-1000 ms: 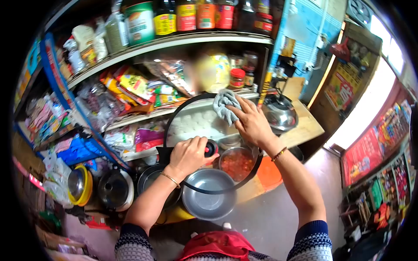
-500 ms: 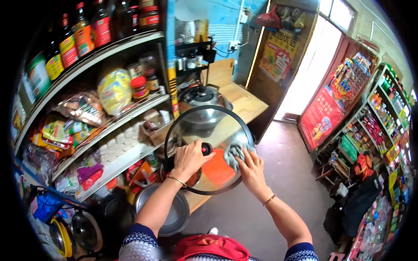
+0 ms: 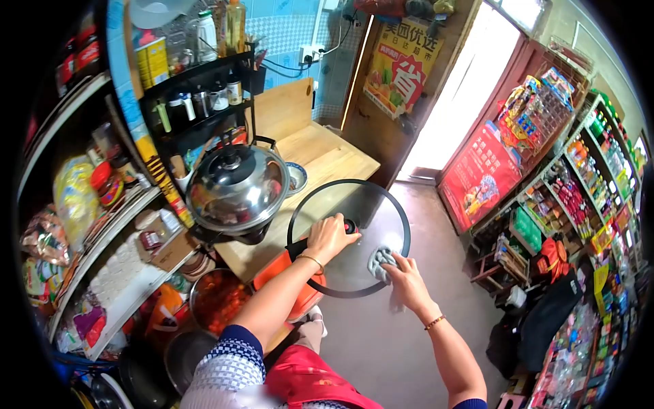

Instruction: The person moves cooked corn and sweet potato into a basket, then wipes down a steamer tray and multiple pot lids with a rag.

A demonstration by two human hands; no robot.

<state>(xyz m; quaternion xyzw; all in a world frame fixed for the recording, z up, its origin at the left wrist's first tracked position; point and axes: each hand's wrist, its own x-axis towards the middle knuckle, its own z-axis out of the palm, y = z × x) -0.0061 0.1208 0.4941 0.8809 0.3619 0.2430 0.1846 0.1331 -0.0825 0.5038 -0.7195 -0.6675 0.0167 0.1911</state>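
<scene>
A round glass pot lid with a black rim is held out in front of me. My left hand is closed around its black knob. Against the lid's right part, near the rim, my right hand presses a bunched grey cloth. An orange-red basin or board lies below my left forearm, partly hidden by the arm and the lid. To the left of the lid, a steel pot with a domed, black-knobbed lid stands on the wooden table.
The wooden table carries a small bowl behind the pot. A black rack holds bottles. Full shelves line the left, with a pan of red food below. A doorway, a red poster and stocked shelves are on the right.
My view has turned toward the steel pot. The glass lid has shifted right and away from the pot, and the cloth has moved lower on the glass. Both hands keep their holds.
</scene>
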